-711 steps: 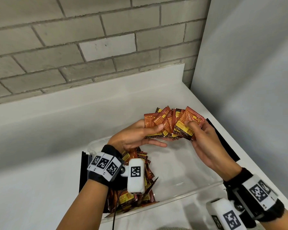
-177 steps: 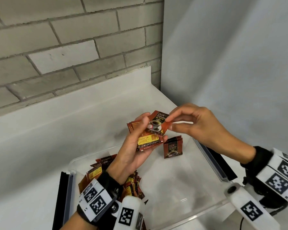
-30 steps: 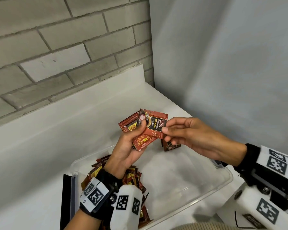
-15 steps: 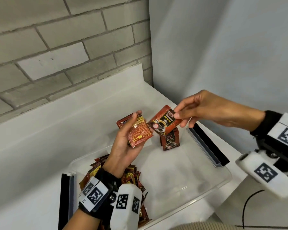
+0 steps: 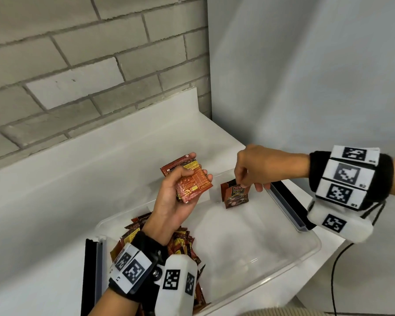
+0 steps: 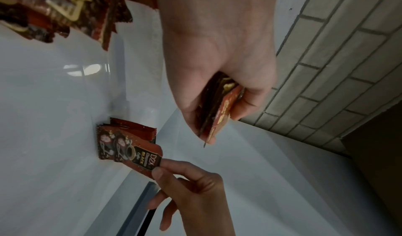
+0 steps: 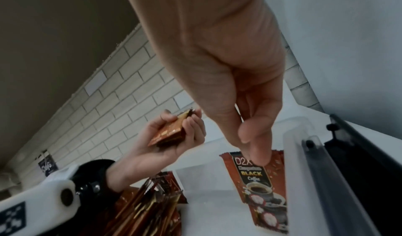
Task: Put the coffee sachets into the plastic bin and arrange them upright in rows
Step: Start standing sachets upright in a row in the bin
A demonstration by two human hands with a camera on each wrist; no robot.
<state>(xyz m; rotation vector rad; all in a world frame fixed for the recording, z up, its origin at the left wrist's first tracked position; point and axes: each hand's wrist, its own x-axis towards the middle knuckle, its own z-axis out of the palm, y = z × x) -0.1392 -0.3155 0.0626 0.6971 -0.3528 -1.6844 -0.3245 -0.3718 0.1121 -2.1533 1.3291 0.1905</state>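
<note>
A clear plastic bin point(image 5: 283, 267) lies in front of me. My left hand point(image 5: 180, 190) holds a small stack of red-brown coffee sachets point(image 5: 192, 182) above the bin's far side; the same stack point(image 6: 219, 109) shows edge-on in the left wrist view. My right hand point(image 5: 249, 176) pinches the top edge of one sachet point(image 5: 236, 197) and holds it upright against a few standing sachets point(image 6: 130, 133) in the bin's far right corner. That sachet point(image 7: 259, 179) reads "D2X Black Coffee". A loose heap of sachets point(image 5: 180, 242) fills the bin's near left part, partly hidden by my left wrist.
The bin sits on a white counter point(image 5: 78, 190) with a grey brick wall point(image 5: 78, 65) behind and a plain grey wall point(image 5: 306, 76) to the right. Black-and-clear latch flaps point(image 5: 290, 208) point(image 5: 91, 270) hang at both ends of the bin. A black cable point(image 5: 335, 270) trails at right.
My right hand took one sachet off the left hand's stack and carried it right and down into the bin's far right corner. The left hand stayed roughly in place with its stack.
</note>
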